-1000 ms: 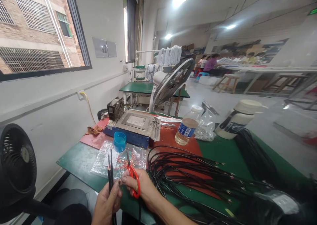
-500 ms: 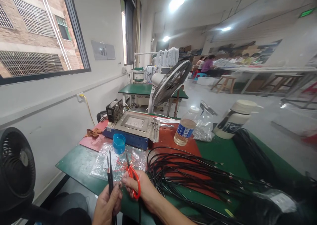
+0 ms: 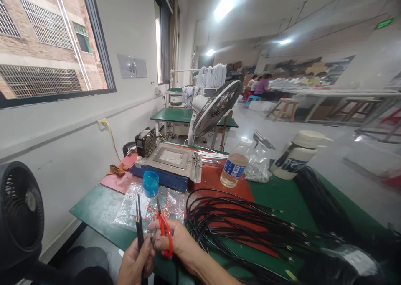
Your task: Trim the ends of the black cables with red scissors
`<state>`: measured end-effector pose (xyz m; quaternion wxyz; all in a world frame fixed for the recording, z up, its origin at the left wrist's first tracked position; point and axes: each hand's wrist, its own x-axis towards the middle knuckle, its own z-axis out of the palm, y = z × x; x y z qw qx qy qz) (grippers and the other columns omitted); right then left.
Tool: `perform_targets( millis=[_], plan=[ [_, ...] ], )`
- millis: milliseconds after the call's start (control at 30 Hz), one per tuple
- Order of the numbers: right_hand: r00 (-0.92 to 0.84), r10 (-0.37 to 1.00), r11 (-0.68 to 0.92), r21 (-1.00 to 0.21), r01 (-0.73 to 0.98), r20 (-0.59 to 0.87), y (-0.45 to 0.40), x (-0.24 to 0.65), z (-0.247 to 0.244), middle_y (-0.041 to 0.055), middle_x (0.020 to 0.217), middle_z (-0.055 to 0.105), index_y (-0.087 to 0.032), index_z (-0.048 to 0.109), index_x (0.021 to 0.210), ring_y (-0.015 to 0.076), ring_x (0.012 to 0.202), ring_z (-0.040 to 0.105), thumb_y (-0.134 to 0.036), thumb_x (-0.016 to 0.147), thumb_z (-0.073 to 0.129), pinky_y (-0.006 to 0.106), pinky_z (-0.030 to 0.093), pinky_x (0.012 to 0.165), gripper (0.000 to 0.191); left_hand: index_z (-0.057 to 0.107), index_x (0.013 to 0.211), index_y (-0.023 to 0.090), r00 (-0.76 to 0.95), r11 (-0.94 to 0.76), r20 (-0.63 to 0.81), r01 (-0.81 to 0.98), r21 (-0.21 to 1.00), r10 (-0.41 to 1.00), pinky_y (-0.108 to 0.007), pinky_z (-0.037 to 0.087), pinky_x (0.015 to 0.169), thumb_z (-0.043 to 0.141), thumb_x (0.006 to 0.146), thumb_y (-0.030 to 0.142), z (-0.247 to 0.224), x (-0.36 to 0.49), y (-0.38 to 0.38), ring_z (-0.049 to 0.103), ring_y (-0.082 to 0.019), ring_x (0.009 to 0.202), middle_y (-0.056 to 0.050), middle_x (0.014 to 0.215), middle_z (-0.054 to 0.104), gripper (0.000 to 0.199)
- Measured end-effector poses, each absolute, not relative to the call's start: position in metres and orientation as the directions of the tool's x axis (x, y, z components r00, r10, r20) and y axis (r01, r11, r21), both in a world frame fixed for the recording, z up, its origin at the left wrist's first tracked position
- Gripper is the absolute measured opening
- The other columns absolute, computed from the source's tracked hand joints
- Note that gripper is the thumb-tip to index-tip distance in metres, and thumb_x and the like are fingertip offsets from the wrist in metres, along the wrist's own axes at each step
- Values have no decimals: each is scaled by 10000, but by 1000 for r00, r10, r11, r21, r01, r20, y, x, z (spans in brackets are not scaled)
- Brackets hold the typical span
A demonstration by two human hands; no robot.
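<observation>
My left hand (image 3: 138,258) is closed around black cables (image 3: 140,230), which stand up from the fist; copper-coloured wire shows near the upper part of one. Close beside it, my right hand (image 3: 177,239) holds red-handled scissors (image 3: 169,239), blades pointing up and away. Its thumb and fingertips meet the left fingertips, where something small may be pinched; I cannot make it out. Beyond the hands lies a clear plastic bag (image 3: 125,212) strewn with small red bits (image 3: 164,205). A blue cup (image 3: 151,184) stands at its far edge.
A bundle of black cables (image 3: 225,209) covers the table to the right. Behind stand a blue box with a metal top (image 3: 166,178), a bottle of pale liquid (image 3: 233,170) and a cream jug (image 3: 291,155). A black fan (image 3: 20,205) is at the left.
My right hand and the scissors have shifted slightly left, nearer the cables in my left hand. The left hand keeps its hold, and the view has tilted a little.
</observation>
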<state>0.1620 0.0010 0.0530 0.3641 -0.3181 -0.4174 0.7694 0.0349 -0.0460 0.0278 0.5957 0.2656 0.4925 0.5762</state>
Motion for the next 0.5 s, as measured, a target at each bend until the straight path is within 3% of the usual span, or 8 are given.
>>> perform_targets(
  millis=[233, 500],
  plan=[
    [-558, 819, -349, -887, -303, -132, -2, 162, 53, -21, 530, 568, -90, 682, 824, 45, 416, 449, -388, 511, 825, 157, 280, 401, 455, 611, 593, 142, -92, 230, -298, -436, 870, 950, -175, 122, 373, 766, 522, 552, 39, 38, -49, 217, -5, 332, 105, 365, 334, 444],
    [-538, 834, -316, -908, -276, -126, 0, 163, 47, -45, 495, 508, -98, 641, 750, 41, 393, 397, -435, 531, 804, 166, 264, 396, 433, 575, 523, 145, -46, 237, -288, -452, 860, 957, -183, 124, 367, 759, 560, 525, 31, 36, -49, 216, -11, 322, 95, 342, 340, 424]
  ],
)
